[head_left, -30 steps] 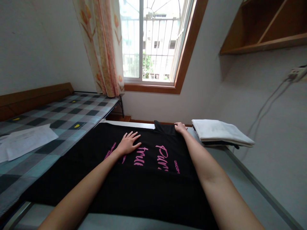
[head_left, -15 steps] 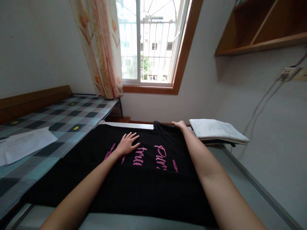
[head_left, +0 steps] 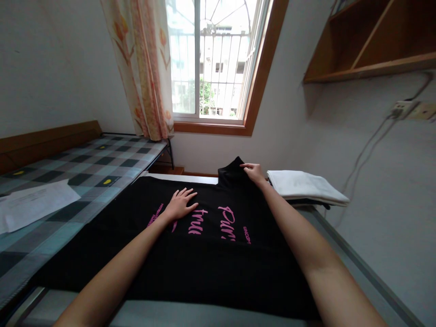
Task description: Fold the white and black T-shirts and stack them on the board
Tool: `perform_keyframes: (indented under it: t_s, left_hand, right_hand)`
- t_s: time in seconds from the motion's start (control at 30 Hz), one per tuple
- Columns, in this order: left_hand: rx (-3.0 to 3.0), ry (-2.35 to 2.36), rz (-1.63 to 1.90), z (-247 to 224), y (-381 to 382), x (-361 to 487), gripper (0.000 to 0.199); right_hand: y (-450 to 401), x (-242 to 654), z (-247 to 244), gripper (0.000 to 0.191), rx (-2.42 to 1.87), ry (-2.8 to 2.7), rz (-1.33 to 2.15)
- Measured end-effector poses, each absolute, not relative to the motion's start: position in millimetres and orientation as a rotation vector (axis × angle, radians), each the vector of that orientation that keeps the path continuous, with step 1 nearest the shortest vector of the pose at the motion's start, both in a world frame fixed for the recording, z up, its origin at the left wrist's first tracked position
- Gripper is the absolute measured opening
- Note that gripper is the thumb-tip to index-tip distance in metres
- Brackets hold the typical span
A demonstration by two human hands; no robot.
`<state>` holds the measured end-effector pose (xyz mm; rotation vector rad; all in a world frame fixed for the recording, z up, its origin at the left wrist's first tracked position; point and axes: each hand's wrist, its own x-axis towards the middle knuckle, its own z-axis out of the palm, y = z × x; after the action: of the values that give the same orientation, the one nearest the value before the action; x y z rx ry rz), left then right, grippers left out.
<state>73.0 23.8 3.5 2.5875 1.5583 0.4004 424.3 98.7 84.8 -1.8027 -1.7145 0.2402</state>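
Head view: a black shirt (head_left: 204,272) lies spread over a pale surface (head_left: 190,314); the person's left hand (head_left: 180,204) rests flat on it, splayed wide. Farther off, the right hand (head_left: 254,173) pinches the shirt's raised far edge (head_left: 230,171), near folded white cloth (head_left: 303,184). Beyond is a window (head_left: 218,68).
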Motion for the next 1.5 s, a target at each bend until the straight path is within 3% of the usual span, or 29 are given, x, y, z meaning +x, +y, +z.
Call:
perform_keyframes:
  t_s: [0.13, 0.27, 0.67, 0.93, 1.1, 1.33, 1.5]
  left_hand:
    - [2.592, 1.559, 0.423, -0.2, 25.4, 73.0, 0.063]
    - [2.58, 1.562, 0.434, -1.6, 26.0, 72.8, 0.063]
    - [2.561, 1.535, 0.458, -1.9, 27.9, 69.3, 0.061]
    - [2.106, 1.587, 0.683, 23.2, 54.4, 112.8, 0.032]
    - [1.745, 1.44, 0.667, 31.4, 84.8, 169.0, 0.03]
    - [1.505, 1.352, 0.632, 36.5, 97.2, 193.0, 0.025]
    - [1.463, 1.341, 0.727, 28.2, 95.1, 189.4, 0.027]
  right_hand:
    - [48.7, 435.7, 92.6, 0.033, -1.387, -2.149, 0.783]
    - [9.9, 448.4, 84.7, 0.036, -1.375, -2.453, 1.192]
    - [-4.9, 454.3, 51.5, 0.029, -2.074, -1.749, 0.61]
    - [-14.2, 438.7, 18.0, 0.048, -2.04, -1.613, 0.27]
    - [-6.8, 443.6, 13.3, 0.023, -1.661, -1.413, 0.534]
    - [-3.2, 444.9, 8.7, 0.034, -1.517, -1.141, 0.879]
    - [-10.9, 440.9, 16.6, 0.029, -1.4, -0.99, 1.176]
